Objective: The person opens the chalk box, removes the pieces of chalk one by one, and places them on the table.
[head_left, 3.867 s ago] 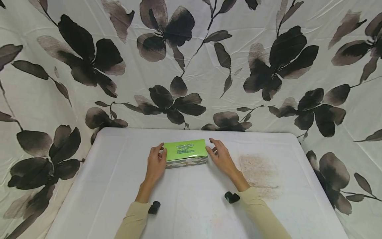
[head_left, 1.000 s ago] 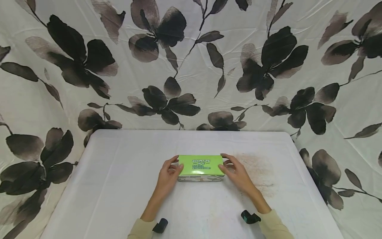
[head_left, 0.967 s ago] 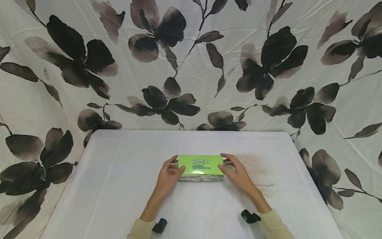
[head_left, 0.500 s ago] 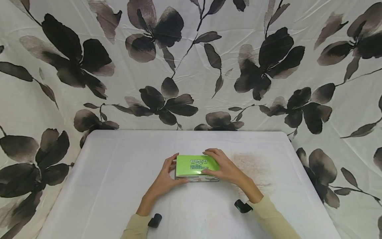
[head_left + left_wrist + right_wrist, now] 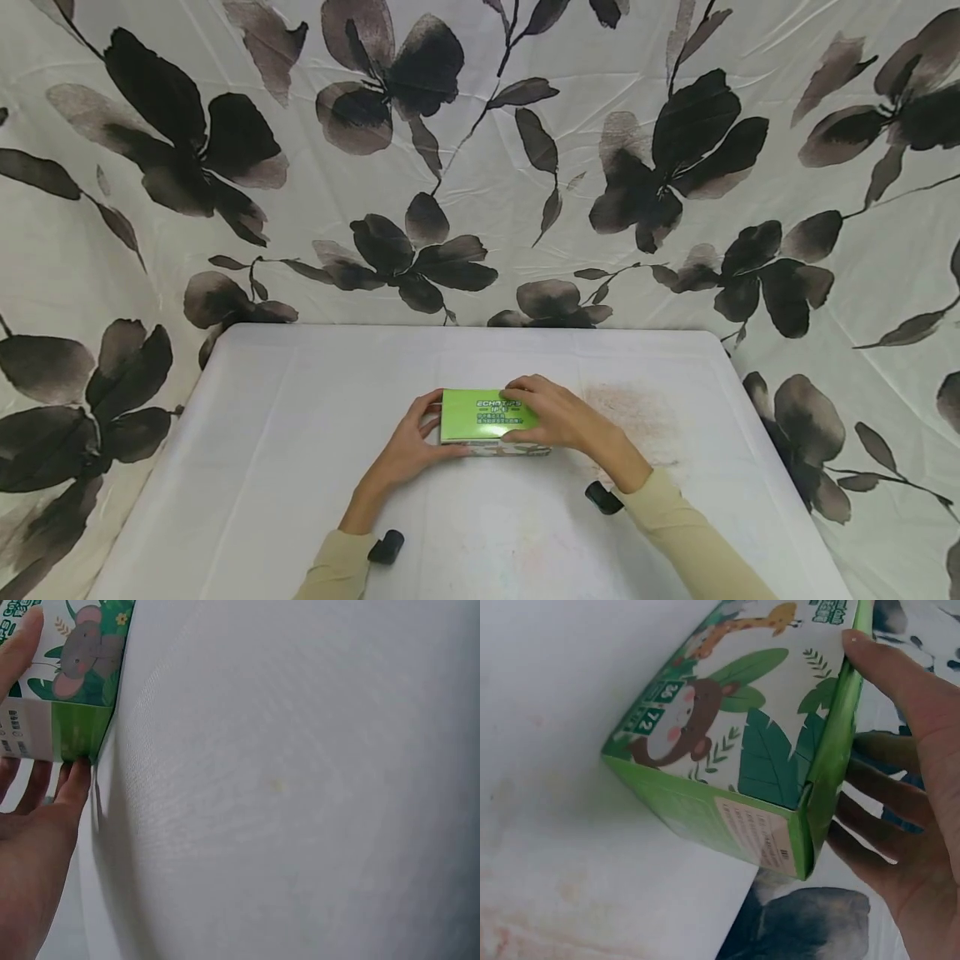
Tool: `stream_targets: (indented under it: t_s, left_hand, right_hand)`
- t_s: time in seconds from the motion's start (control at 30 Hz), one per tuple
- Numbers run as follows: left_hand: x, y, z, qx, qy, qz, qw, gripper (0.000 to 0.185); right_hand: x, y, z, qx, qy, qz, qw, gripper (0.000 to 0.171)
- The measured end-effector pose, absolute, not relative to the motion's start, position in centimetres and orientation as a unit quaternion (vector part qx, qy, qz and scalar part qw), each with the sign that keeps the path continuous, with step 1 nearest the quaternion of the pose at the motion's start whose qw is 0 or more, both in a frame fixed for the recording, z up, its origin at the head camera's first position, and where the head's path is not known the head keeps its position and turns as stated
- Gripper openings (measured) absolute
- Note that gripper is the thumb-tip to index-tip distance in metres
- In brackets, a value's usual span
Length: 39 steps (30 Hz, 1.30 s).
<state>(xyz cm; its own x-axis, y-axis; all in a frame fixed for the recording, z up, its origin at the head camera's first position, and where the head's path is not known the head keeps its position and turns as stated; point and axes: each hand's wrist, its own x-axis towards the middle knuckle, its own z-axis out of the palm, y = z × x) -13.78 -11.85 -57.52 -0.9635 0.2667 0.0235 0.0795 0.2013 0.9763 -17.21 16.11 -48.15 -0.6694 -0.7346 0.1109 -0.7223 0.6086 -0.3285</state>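
A cardboard box [image 5: 468,412] with a bright green lid and printed lettering sits upright on the white-covered table, between both hands. Cartoon animals decorate its side: an elephant shows on the box [image 5: 82,649] in the left wrist view, a bear and giraffe on the box [image 5: 705,735] in the right wrist view. My left hand [image 5: 408,454] grips the box's left end, fingers against that end and thumb on the front face. Over the right part of the lid, my right hand [image 5: 570,421] grips with its thumb at the front edge and fingers toward the back.
The white tablecloth [image 5: 300,417] has a brownish stain [image 5: 637,417] right of the box. A floral cloth [image 5: 465,167] hangs behind the table. Small black devices sit at the left wrist [image 5: 386,547] and right wrist [image 5: 603,497].
The box came nearer and straightened from its earlier slant. My right hand shifted from the right end onto the lid; my left thumb slid from the top edge to the front face.
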Motion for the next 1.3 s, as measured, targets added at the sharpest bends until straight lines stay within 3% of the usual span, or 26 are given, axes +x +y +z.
stream_targets:
  t_s: [0.53, 1.03, 1.3]
  left_hand:
    - [-13.9, -11.9, -57.6, 0.110, 0.771, 0.622, 0.078, 0.105]
    - [-14.0, -11.7, -57.1, 0.109, 0.779, 0.613, 0.078, 0.106]
    - [-13.9, -11.9, -57.0, 0.117, 0.776, 0.614, 0.078, 0.105]
  right_hand:
    - [-18.9, 15.5, -47.2, -0.494, 0.867, -0.067, -0.010, 0.057]
    - [-20.2, 15.9, -45.6, -0.510, 0.844, -0.139, 0.092, 0.045]
    - [-20.4, 16.1, -45.8, -0.474, 0.852, -0.183, 0.131, 0.052]
